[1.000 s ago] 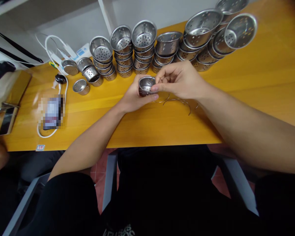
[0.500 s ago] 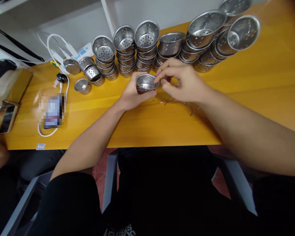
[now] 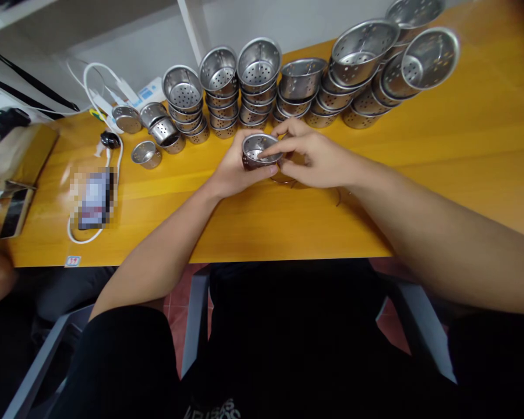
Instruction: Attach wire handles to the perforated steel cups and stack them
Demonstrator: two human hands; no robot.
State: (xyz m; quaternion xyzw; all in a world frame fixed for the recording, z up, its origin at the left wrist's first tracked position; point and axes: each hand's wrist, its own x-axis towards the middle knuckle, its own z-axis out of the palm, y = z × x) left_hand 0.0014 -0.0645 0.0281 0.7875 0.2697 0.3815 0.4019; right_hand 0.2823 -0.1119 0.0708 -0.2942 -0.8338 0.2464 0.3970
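Strainer cup point(image 3: 257, 150), a small perforated steel basket, sits between the two hands just above the worktop point(image 3: 419, 157), mouth upward and tipped slightly toward the camera. Left hand point(image 3: 236, 169): wrapped around the cup's left and near wall, thumb pressed along the lower front edge, fingers behind; it grasps the cup and carries it. Right hand point(image 3: 317, 158): comes in from the cup's right side, forefinger laid across the rim and reaching into the mouth, the other fingers curled loosely below. Whether it pinches anything between the fingertips cannot be told, since they are hidden against the rim.

The cup's axis, from base to mouth, runs nearly vertical. The left hand is the nearer one, in full contact with the wall, while the right touches only at the rim. Wire handles point(image 3: 338, 195), thin bent loops, lie flat on the worktop just below and to the right of the right hand, partly covered by the wrist, their curves running roughly left to right.

Loose cups point(image 3: 146, 154), a few of them, lie well to the left of the left hand, some on their sides. Stacked cups point(image 3: 220, 96) stand in columns just beyond both hands. Larger strainer bowls point(image 3: 362, 43) lean in overlapping rows beyond and to the right of the right hand. A white cable point(image 3: 96, 78) lies far left on the worktop.
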